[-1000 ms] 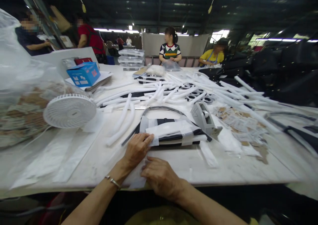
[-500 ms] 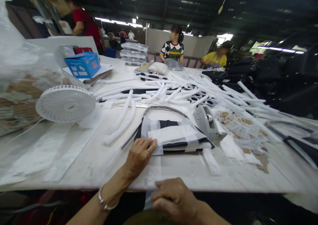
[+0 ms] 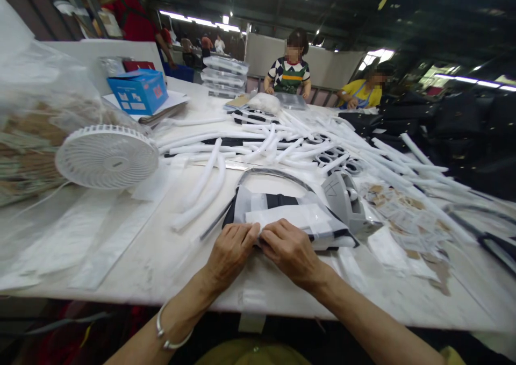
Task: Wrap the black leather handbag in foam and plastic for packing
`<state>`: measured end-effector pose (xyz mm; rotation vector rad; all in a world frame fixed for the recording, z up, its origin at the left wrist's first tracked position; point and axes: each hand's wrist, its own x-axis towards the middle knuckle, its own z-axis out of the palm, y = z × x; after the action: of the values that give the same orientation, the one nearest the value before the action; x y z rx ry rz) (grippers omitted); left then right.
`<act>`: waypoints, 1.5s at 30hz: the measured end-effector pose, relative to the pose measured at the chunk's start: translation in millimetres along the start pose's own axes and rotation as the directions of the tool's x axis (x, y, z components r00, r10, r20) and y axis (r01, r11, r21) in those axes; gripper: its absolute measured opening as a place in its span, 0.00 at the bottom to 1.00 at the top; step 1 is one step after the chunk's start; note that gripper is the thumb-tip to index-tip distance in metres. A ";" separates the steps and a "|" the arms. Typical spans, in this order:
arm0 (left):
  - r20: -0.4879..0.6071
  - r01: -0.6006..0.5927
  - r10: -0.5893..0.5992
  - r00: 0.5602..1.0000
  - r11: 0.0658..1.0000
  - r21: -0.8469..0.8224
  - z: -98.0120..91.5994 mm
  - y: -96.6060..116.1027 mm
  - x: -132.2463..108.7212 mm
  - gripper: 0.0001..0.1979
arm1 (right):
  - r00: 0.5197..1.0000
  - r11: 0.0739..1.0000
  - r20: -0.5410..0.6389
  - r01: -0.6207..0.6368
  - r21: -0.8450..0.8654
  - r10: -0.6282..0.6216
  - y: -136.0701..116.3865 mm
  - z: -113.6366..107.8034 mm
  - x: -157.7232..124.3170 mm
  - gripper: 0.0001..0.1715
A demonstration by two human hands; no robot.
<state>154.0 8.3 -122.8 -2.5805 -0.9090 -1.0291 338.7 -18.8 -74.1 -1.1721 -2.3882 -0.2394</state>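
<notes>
A black bag (image 3: 276,199) with a long looped handle (image 3: 278,171) lies flat in front of me, partly covered by white wrapping (image 3: 284,214) and strips of clear tape. Side by side at its near edge, my left hand (image 3: 233,251) and my right hand (image 3: 291,251) have their fingers bent and pinched on the wrapping. The fingertips almost meet, and they hide the bit of edge between them. Just right of the bag stands a grey tape dispenser (image 3: 342,198).
White foam tubes (image 3: 217,187) and black rings spread across the table (image 3: 193,268). On the left are a white fan (image 3: 108,158), a blue box (image 3: 139,92) and a large plastic bag (image 3: 32,117). Small packets (image 3: 399,209) lie at right. People work beyond the table.
My right hand has come up from the table's front edge, where it held a clear strip, to the bag beside my left hand. The near side of the wrapping now looks folded up.
</notes>
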 end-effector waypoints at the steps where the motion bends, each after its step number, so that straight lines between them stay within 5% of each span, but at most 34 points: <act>1: 0.005 0.006 -0.006 1.000 1.000 -0.005 0.2 0.1 -0.4 0.12 | 1.000 1.000 -0.009 0.017 -0.020 -0.017 -1.2 1.3 -1.1 0.06; 10: -0.028 0.003 -0.004 1.000 0.999 -0.039 -5.6 -2.7 -0.9 0.10 | 0.987 0.998 -0.148 -0.058 -0.015 0.056 0.2 12.9 -2.4 0.10; 18: -0.011 -0.058 0.057 0.998 0.992 -0.112 -7.4 -5.5 0.1 0.04 | 0.989 0.976 -0.073 -0.110 0.190 0.126 4.7 3.8 -6.6 0.11; 26: -0.020 -0.077 0.075 0.997 0.990 -0.122 -7.8 -7.9 -2.5 0.08 | 0.993 0.937 0.011 -0.117 0.328 0.121 4.3 -9.1 -4.1 0.06; 33: 0.021 -0.048 0.051 0.998 0.990 -0.133 -8.6 -5.3 -3.4 0.08 | 0.988 0.961 -0.050 -0.133 0.244 0.149 4.1 0.1 -6.5 0.03; 42: 0.008 -0.026 0.027 1.000 0.986 -0.166 -9.1 -5.3 -1.8 0.01 | 0.977 1.000 -0.211 -0.026 0.013 0.028 -0.9 14.0 -8.4 0.05; 45: -0.014 -0.052 0.051 0.999 0.987 -0.152 -9.1 -5.9 -0.6 0.06 | 0.976 1.000 -0.218 -0.007 0.013 0.010 -1.2 20.6 -13.4 0.06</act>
<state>145.1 9.0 -116.8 -2.7043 -0.7852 -1.1376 338.0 -21.7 -98.6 -1.0906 -2.1899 -0.3328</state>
